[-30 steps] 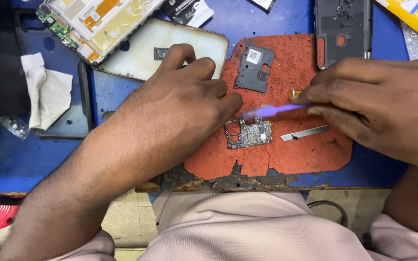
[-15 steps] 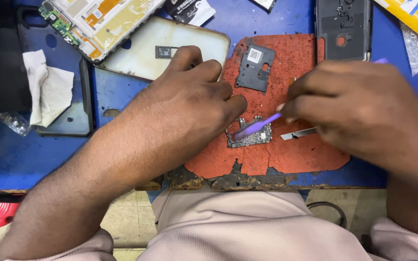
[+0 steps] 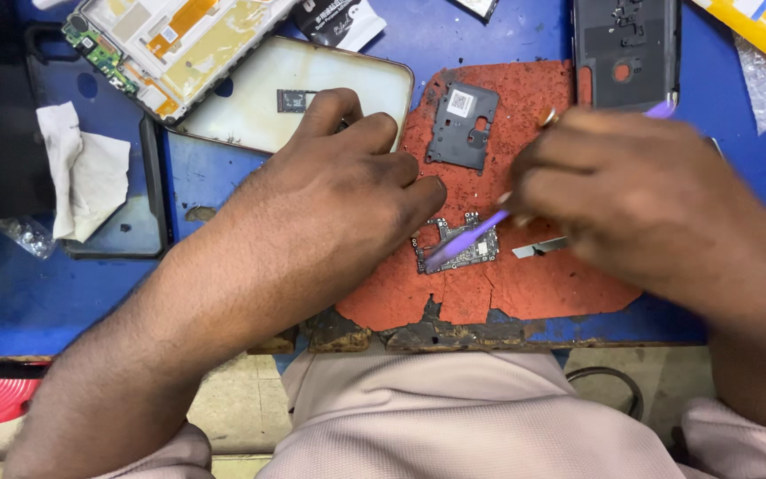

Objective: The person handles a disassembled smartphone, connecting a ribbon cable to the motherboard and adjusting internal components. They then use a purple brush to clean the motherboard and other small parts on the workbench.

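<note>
Head view. One small circuit board (image 3: 459, 247) lies flat on the worn red work mat (image 3: 534, 293), near the mat's lower left part. The board is dark grey with metal shields and a ragged outline; its long axis runs roughly left to right, tilted slightly upward toward the right.

One purple tool (image 3: 467, 241), a slim plastic stick, crosses the board. Its long axis runs diagonally: the working tip points down and to the left and rests on the board's left half, while the shaft rises up and to the right into the right hand (image 3: 640, 200). The tool appears blurred.

The right hand is closed around the upper end of the purple tool, fingers together on the shaft. The left hand (image 3: 330, 204) lies palm down with its fingers bunched; its fingertips (image 3: 427, 191) press at the board's upper left edge. Whether they pinch the board or only hold it down cannot be told.

Also on the mat: one dark grey shield plate (image 3: 461, 124) above the board and one small silver metal strip (image 3: 538, 248) just right of it. On the blue table (image 3: 223, 177) lie one pale back cover (image 3: 259, 98), one phone frame (image 3: 170, 44) with exposed parts, one dark phone shell (image 3: 627, 44) and one white tissue (image 3: 86, 173).
</note>
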